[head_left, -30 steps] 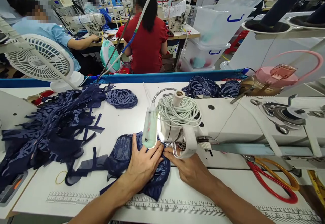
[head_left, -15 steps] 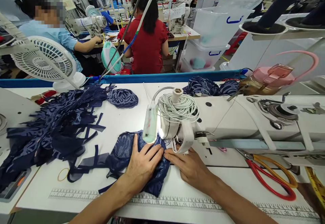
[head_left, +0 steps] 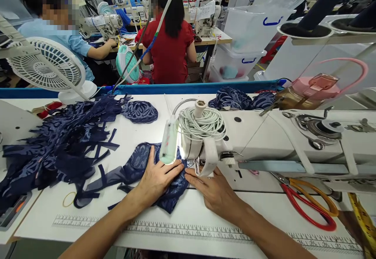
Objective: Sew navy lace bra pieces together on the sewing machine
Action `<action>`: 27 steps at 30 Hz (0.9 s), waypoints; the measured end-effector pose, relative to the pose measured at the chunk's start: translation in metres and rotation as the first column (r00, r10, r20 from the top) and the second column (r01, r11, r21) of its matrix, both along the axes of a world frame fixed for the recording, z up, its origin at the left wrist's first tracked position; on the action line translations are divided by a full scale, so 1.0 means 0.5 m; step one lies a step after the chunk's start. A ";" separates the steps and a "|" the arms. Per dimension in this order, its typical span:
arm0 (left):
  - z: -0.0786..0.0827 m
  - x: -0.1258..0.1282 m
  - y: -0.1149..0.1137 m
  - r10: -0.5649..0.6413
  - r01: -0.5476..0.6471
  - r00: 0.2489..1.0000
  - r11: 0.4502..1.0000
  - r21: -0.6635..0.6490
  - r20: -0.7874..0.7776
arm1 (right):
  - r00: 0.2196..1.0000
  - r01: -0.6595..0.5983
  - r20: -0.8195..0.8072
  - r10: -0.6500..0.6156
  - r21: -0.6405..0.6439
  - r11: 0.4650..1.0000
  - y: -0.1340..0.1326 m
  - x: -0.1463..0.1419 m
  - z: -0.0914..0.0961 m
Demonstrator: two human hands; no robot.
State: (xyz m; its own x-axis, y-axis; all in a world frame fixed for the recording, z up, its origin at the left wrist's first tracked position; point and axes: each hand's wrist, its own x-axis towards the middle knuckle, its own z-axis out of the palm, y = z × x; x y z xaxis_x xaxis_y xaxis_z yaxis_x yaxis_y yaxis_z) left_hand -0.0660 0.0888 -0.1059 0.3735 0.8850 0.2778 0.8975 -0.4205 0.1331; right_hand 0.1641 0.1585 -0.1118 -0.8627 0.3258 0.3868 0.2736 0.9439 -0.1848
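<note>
Fabric (head_left: pixel 174 191) shifted farther from ruler (head_left: pixel 188 231); navy, swirl-patterned, creased.

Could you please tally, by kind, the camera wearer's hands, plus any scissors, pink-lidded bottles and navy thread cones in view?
Left hand and right hand: 2
Scissors: 1
Bottle: 1
Thread cones: 2
Total: 6

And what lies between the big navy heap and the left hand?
In the head view, a sheer navy strip and part of the navy lace piece lie between the heap and the left hand, with white tabletop beside them.
</note>
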 end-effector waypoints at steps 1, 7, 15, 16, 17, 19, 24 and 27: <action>0.003 -0.003 0.004 -0.010 0.010 1.000 1.000 -0.005 0.008 | 1.000 -0.004 0.001 0.004 0.001 1.000 0.000 0.000 0.000; 0.031 0.004 0.005 -0.026 0.027 0.999 0.999 -0.024 0.035 | 1.000 0.002 -0.020 -0.002 -0.030 1.000 0.000 0.001 -0.001; 0.013 -0.001 -0.018 -0.009 0.008 1.000 0.999 -0.032 -0.012 | 0.999 -0.009 -0.052 0.008 -0.020 1.000 -0.005 -0.001 0.000; 0.010 -0.006 -0.015 -0.012 0.012 1.000 0.999 -0.031 -0.009 | 0.999 -0.003 -0.043 0.003 -0.019 1.000 -0.005 -0.002 0.001; 0.008 -0.010 -0.010 -0.015 0.015 1.000 0.999 -0.032 -0.003 | 0.999 0.006 -0.034 -0.007 -0.018 1.000 -0.004 -0.003 0.001; 0.010 -0.015 -0.001 -0.021 0.021 1.000 0.999 -0.039 0.013 | 0.999 0.033 -0.019 -0.033 -0.018 0.999 -0.002 -0.004 0.002; 0.020 -0.014 0.011 -0.036 0.040 0.997 0.998 -0.049 0.071 | 0.998 0.063 -0.026 -0.063 -0.007 0.998 0.001 -0.005 -0.002; 0.017 -0.019 0.014 -0.037 0.041 0.994 0.998 -0.041 0.104 | 0.998 0.065 -0.023 -0.065 -0.004 0.998 -0.001 -0.005 -0.006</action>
